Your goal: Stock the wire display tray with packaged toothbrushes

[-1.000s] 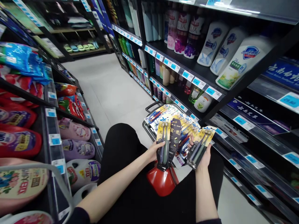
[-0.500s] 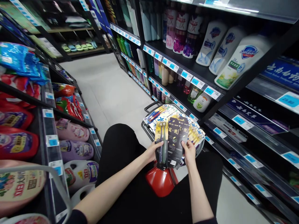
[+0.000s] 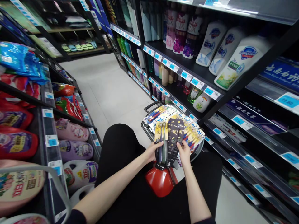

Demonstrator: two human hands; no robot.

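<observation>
In my left hand (image 3: 153, 151) is a toothbrush pack (image 3: 163, 141) with a yellow top and two dark-handled brushes behind clear plastic. My right hand (image 3: 184, 152) grips the edge of dark toothbrush packs (image 3: 174, 137), which are fanned out and overlap the left pack. The fingers behind the packs are hidden. Just beyond them, more toothbrush packs (image 3: 193, 132) in white and yellow lie on a basket (image 3: 146, 127) with a black handle. A glossy red object (image 3: 160, 182) sits below the packs, between my knees; I cannot tell its kind.
On the left, shelves hold detergent bottles (image 3: 17, 143) and blue bags (image 3: 20, 62). To the right, shelves carry body wash bottles (image 3: 243, 62) and boxes (image 3: 280, 73) behind price tags. A pale floor aisle (image 3: 105, 84) runs ahead towards a rack of slippers (image 3: 79, 47).
My right hand has moved a little left, drawing the dark packs closer over one another. More of the yellow packs behind shows. My left hand stays in place.
</observation>
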